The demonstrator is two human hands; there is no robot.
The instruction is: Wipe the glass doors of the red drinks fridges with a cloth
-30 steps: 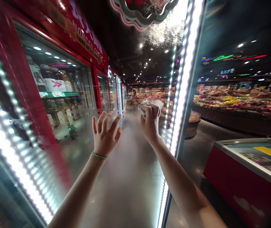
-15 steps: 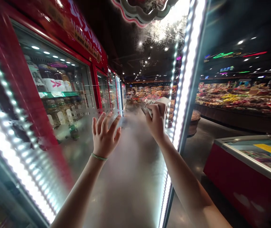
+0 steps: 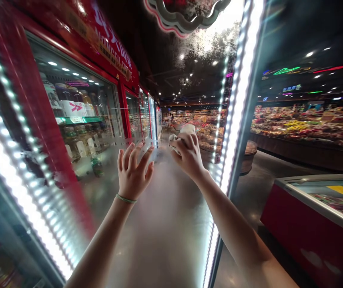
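A fogged glass door (image 3: 159, 224) stands in front of me, hazy over its lower part and clearer higher up. My left hand (image 3: 133, 172) lies against the glass with its fingers spread and nothing in them; a thin green band circles its wrist. To its right and at a similar height, my right hand (image 3: 189, 156) is closed around a crumpled white cloth (image 3: 187, 129). The cloth is pressed to the glass, bulging above the knuckles and beside the fingertips. The palm side of both hands is hidden.
A bright LED strip (image 3: 237, 92) runs up the door's right frame, another (image 3: 18, 200) down the left. Beyond the glass are red drink coolers (image 3: 123, 84). On the right stand a chest freezer (image 3: 306, 224), a round wooden tub (image 3: 247, 158) and a long produce display (image 3: 297, 140).
My right hand has slid left across the glass with the cloth, closer to my left hand. My left hand stays in place; the view has shifted slightly.
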